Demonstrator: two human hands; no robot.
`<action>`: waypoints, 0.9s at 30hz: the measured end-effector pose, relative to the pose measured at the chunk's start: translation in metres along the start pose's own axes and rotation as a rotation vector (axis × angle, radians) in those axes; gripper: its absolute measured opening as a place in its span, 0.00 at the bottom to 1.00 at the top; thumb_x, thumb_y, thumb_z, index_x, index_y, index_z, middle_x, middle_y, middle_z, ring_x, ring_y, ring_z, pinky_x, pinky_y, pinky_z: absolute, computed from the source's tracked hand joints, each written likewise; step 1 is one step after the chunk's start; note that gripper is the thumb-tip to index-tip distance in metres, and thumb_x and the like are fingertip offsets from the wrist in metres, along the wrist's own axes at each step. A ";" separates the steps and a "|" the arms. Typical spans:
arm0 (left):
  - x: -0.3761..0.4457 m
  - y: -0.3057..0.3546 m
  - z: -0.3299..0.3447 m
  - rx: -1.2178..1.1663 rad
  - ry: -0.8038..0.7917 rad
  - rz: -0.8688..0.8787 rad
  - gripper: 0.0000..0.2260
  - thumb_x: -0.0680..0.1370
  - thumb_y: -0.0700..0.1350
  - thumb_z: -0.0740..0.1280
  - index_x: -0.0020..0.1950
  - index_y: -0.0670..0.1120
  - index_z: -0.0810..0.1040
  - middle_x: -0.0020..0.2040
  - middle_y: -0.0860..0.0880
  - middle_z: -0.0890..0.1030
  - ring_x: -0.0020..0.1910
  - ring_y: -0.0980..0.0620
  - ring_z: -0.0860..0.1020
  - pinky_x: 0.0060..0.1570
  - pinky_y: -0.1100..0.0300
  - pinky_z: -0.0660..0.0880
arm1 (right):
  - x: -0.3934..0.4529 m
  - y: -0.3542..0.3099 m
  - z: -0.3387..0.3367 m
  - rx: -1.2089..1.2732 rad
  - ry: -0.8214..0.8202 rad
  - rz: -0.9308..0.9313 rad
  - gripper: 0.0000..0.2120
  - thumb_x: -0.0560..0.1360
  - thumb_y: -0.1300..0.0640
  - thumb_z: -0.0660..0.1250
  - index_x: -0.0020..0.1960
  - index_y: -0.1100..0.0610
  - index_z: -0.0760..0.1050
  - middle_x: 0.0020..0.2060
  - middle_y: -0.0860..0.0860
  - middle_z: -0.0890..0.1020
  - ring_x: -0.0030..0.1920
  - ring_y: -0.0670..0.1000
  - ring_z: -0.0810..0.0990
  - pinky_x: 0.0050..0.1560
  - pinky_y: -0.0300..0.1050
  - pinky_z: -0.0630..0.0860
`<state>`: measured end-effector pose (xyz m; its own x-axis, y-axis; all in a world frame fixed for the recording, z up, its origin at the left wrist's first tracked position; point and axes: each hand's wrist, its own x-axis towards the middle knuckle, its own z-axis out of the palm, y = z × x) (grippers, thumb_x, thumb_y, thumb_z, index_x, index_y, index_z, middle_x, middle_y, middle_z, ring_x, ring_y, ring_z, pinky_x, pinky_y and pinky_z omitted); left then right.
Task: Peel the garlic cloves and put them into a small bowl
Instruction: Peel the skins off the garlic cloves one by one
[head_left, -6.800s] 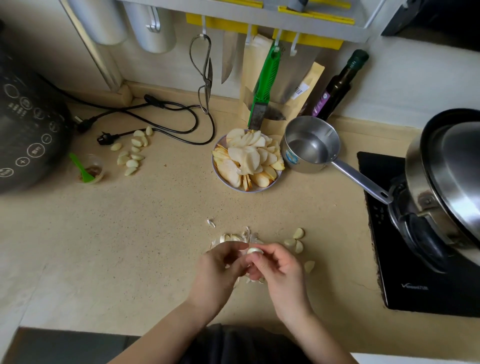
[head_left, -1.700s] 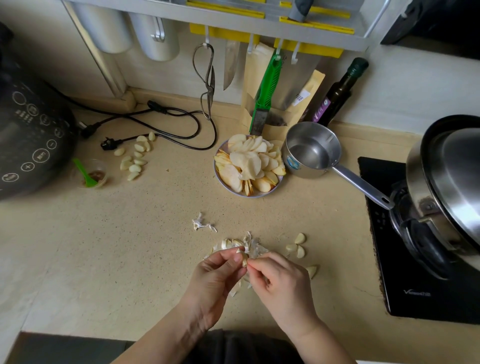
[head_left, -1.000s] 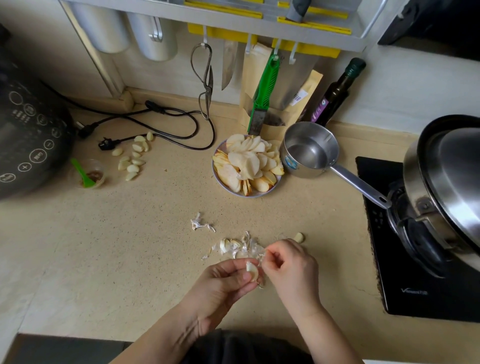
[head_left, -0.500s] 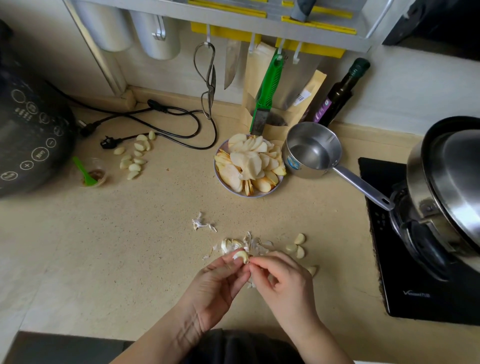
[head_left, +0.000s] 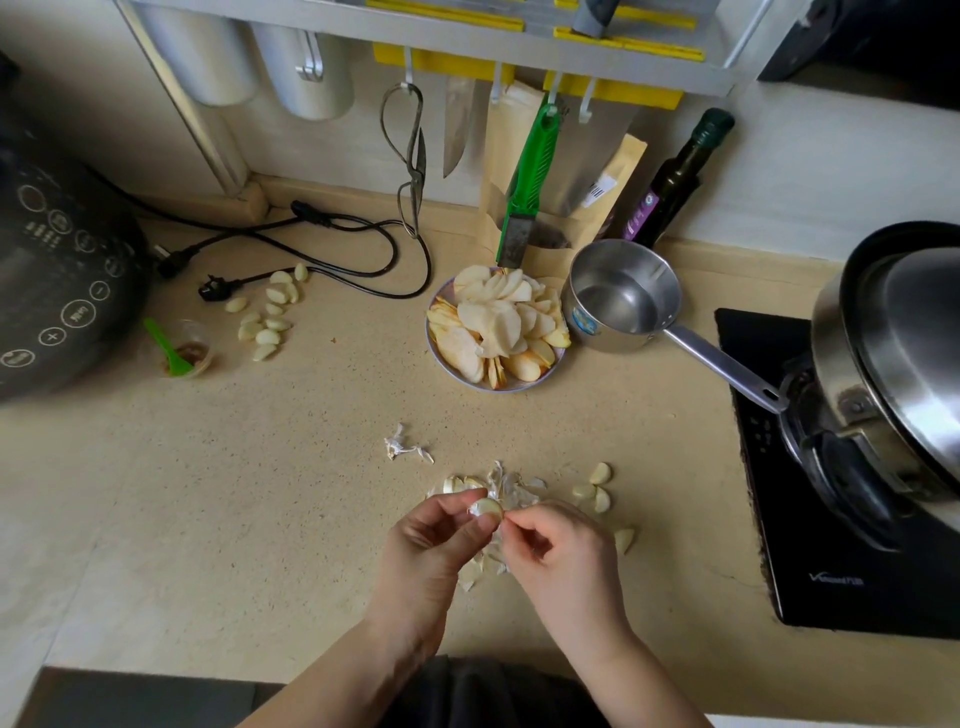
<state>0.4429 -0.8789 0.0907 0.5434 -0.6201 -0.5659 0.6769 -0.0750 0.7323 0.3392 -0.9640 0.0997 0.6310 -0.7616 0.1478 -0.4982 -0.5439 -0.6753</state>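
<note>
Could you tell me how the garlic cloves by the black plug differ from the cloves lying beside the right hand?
The cloves near the plug form a larger cluster at the far left by the cooker; the cloves by the right hand are only a few, close to the papery skins. Both groups lie loose on the counter, pale, apparently peeled.

Pale clove pinched in fingertips above loose skins; 4 peeled cloves just right; more cloves far left.
</note>
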 end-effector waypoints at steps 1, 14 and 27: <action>-0.001 0.000 0.000 0.023 -0.006 0.027 0.14 0.66 0.37 0.74 0.50 0.36 0.81 0.47 0.33 0.81 0.46 0.44 0.80 0.51 0.56 0.77 | 0.000 0.000 0.001 0.003 0.004 0.031 0.08 0.64 0.64 0.76 0.32 0.55 0.79 0.26 0.44 0.77 0.27 0.43 0.73 0.30 0.32 0.69; -0.009 -0.001 0.001 0.133 -0.137 -0.138 0.07 0.74 0.33 0.68 0.44 0.40 0.85 0.45 0.43 0.85 0.34 0.51 0.79 0.41 0.60 0.79 | 0.012 0.020 -0.008 -0.111 0.027 0.155 0.09 0.65 0.65 0.74 0.32 0.55 0.77 0.26 0.42 0.74 0.26 0.43 0.70 0.26 0.36 0.68; -0.003 0.003 -0.001 0.000 -0.112 -0.071 0.05 0.67 0.40 0.72 0.42 0.42 0.83 0.40 0.43 0.83 0.38 0.48 0.80 0.43 0.59 0.80 | -0.004 0.012 -0.006 0.115 -0.046 -0.069 0.10 0.74 0.51 0.65 0.41 0.55 0.81 0.36 0.45 0.81 0.35 0.43 0.78 0.33 0.43 0.77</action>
<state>0.4439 -0.8761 0.0943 0.4353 -0.6965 -0.5704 0.7115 -0.1220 0.6920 0.3270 -0.9696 0.0953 0.6893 -0.7055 0.1650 -0.3831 -0.5481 -0.7435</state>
